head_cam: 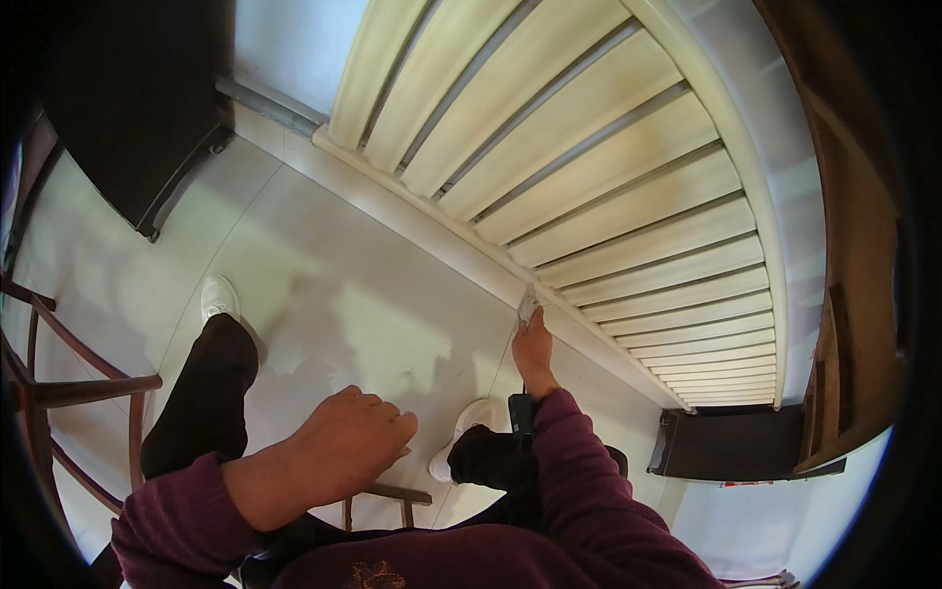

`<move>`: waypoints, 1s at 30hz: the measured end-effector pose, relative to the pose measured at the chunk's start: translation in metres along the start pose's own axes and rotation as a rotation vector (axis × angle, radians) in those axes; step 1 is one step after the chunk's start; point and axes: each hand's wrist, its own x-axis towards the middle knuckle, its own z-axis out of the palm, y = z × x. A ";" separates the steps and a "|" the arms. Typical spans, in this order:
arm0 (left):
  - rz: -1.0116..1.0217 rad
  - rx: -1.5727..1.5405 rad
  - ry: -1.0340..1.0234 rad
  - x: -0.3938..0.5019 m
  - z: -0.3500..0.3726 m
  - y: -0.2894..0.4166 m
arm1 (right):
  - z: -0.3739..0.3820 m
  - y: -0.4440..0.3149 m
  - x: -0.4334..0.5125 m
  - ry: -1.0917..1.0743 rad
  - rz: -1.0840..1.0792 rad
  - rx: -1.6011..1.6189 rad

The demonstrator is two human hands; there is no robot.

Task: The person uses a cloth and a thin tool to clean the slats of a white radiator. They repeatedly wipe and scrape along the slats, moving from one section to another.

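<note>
My right hand (533, 350) reaches forward and grips a thin, crumpled whitish piece (528, 303), perhaps a cloth or wipe. That piece meets the ledge along the foot of a cream slatted panel (589, 154) that looks like a radiator. Over my lap, my left hand (324, 453) is curled into a loose fist, its back up and its palm hidden. Nothing shows in it. A small black box (522, 416) hangs beside my right wrist.
Pale floor tiles (353, 294) lie below, with my white shoes (219, 296) on them. A wooden chair (96, 390) stands at left. Dark furniture (147, 110) is at upper left, and a dark brown block (725, 445) sits past the panel's right end.
</note>
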 end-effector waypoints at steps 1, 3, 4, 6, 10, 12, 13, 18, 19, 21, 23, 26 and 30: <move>0.010 -0.003 0.003 0.000 0.001 0.000 | -0.001 0.002 -0.002 -0.003 -0.006 0.011; 0.025 -0.007 -0.006 0.001 0.001 -0.001 | -0.003 0.002 0.004 0.075 -0.062 0.029; 0.028 0.001 -0.002 0.001 0.002 -0.001 | -0.004 0.002 0.010 0.104 -0.073 0.036; 0.014 0.023 -0.033 0.003 0.002 -0.002 | -0.005 -0.001 0.027 0.098 -0.056 -0.012; 0.009 0.033 -0.057 0.005 0.003 -0.001 | 0.012 -0.011 0.058 0.096 0.006 0.068; 0.021 0.002 -0.042 0.007 0.003 -0.002 | 0.017 -0.010 0.073 0.014 0.112 0.286; 0.027 0.019 -0.034 0.007 0.003 -0.002 | 0.015 -0.009 0.083 -0.059 0.171 0.466; 0.039 0.008 -0.037 0.006 0.003 -0.002 | -0.001 -0.013 0.104 -0.276 0.612 1.428; 0.042 0.007 -0.031 0.006 0.003 -0.002 | -0.002 -0.016 0.100 -0.266 0.602 1.465; 0.039 0.004 -0.029 0.005 0.003 -0.001 | 0.005 -0.024 0.078 -0.166 0.654 1.506; 0.034 0.016 -0.026 0.005 0.003 0.000 | 0.012 -0.029 0.063 -0.112 0.698 1.525; 0.034 0.025 -0.045 0.006 0.005 -0.001 | 0.011 -0.028 0.063 -0.118 0.702 1.476; 0.051 0.041 -0.003 0.007 0.008 -0.003 | 0.005 -0.023 0.084 -0.137 0.625 1.388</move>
